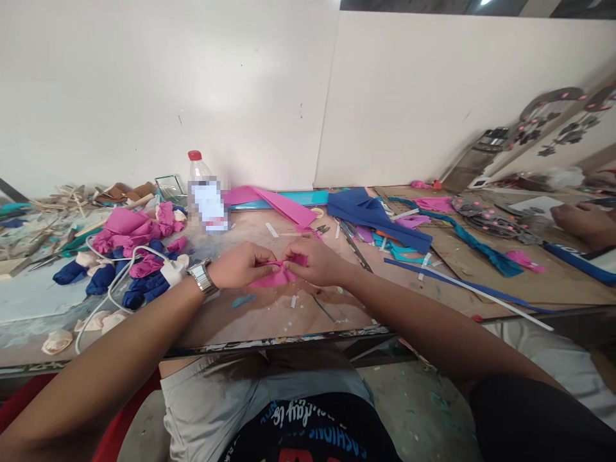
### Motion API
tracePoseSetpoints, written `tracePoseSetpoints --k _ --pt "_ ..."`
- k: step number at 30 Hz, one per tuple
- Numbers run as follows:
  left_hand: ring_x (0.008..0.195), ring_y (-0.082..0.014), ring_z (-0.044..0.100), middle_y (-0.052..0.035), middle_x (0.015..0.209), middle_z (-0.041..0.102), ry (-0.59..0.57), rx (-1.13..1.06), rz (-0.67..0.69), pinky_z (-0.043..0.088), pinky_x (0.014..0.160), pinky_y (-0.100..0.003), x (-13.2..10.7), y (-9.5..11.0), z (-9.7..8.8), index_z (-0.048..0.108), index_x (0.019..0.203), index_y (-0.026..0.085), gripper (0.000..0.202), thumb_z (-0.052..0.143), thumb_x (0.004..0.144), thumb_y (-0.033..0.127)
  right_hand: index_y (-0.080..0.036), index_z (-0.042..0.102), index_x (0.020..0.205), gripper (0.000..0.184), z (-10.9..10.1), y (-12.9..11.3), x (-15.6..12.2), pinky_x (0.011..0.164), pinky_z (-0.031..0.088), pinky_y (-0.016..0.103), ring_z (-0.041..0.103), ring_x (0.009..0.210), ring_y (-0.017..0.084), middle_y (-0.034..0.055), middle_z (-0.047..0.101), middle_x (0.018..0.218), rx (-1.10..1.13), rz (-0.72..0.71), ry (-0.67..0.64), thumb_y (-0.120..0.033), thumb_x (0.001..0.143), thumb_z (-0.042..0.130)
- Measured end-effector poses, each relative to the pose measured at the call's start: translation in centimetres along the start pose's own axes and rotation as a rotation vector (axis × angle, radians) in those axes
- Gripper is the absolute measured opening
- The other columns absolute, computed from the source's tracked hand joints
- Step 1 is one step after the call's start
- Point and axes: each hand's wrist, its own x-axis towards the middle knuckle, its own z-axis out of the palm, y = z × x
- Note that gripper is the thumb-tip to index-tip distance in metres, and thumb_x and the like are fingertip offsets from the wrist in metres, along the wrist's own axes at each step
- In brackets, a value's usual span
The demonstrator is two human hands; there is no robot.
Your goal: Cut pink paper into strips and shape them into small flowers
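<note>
My left hand [240,264], with a metal watch on the wrist, and my right hand [315,260] meet over the middle of the worktable [298,321]. Both pinch a pink foam piece [276,277] that lies folded between the fingertips, partly hidden by the fingers. A pile of finished pink and blue foam roses [132,253] lies to the left of my left hand.
A plastic bottle with a red cap [202,189] stands behind my hands. Pink foam sheet [279,202], blue foam sheet [373,215] and teal strips lie at the back and right. A white cable [113,282] loops at left. Another person's hand [582,221] rests far right.
</note>
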Motion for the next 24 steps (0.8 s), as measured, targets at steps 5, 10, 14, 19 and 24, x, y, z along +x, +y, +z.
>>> tracePoseSetpoints --k 5,10,14,19,24 --pt "0.06 -0.011 0.043 0.0023 0.066 0.053 -0.117 -0.102 -0.012 0.033 0.057 -0.024 -0.1 0.0 -0.4 0.063 0.078 0.016 0.033 0.051 0.096 0.04 -0.018 0.065 0.08 0.004 -0.2 0.1 0.0 0.069 0.041 0.028 0.056 0.068 0.015 0.0005 0.067 0.073 0.016 0.036 0.052 -0.019 0.084 0.062" --pt "0.067 -0.0145 0.057 -0.0033 0.082 0.069 -0.421 -0.459 -0.035 0.044 0.065 -0.026 -0.4 0.5 -0.9 0.07 0.092 0.016 0.028 0.051 0.096 0.036 -0.017 0.066 0.079 0.003 -0.5 0.2 -0.2 0.066 0.042 0.026 0.057 0.068 0.014 0.001 0.068 0.074 0.035 0.055 0.045 -0.017 0.08 0.063" --pt "0.068 -0.0147 0.058 -0.0052 0.087 0.07 -0.396 -0.51 -0.065 0.045 0.063 -0.026 -0.5 0.5 -0.9 0.07 0.099 0.016 0.034 0.048 0.099 0.042 -0.017 0.067 0.079 0.006 -0.3 0.2 -0.2 0.066 0.042 0.026 0.059 0.068 0.014 0.0015 0.069 0.074 0.049 0.031 0.025 -0.021 0.083 0.066" --pt "0.058 -0.0113 0.043 0.002 0.065 0.054 -0.231 -0.185 0.003 0.033 0.055 -0.024 0.0 0.1 -0.1 0.067 0.086 0.017 0.04 0.046 0.1 0.048 -0.017 0.072 0.083 0.013 0.0 0.1 -0.2 0.07 0.045 0.027 0.065 0.072 0.015 0.0034 0.074 0.078 0.05 -0.023 -0.04 -0.026 0.09 0.066" --pt "0.06 -0.0105 0.041 0.0027 0.063 0.047 -0.07 0.01 0.016 0.03 0.057 -0.024 0.1 0.0 0.6 0.059 0.073 0.015 0.042 0.044 0.1 0.043 -0.017 0.075 0.089 0.013 -0.1 0.1 -0.1 0.075 0.047 0.03 0.067 0.078 0.018 0.0051 0.077 0.084 0.019 -0.049 -0.056 -0.027 0.091 0.067"
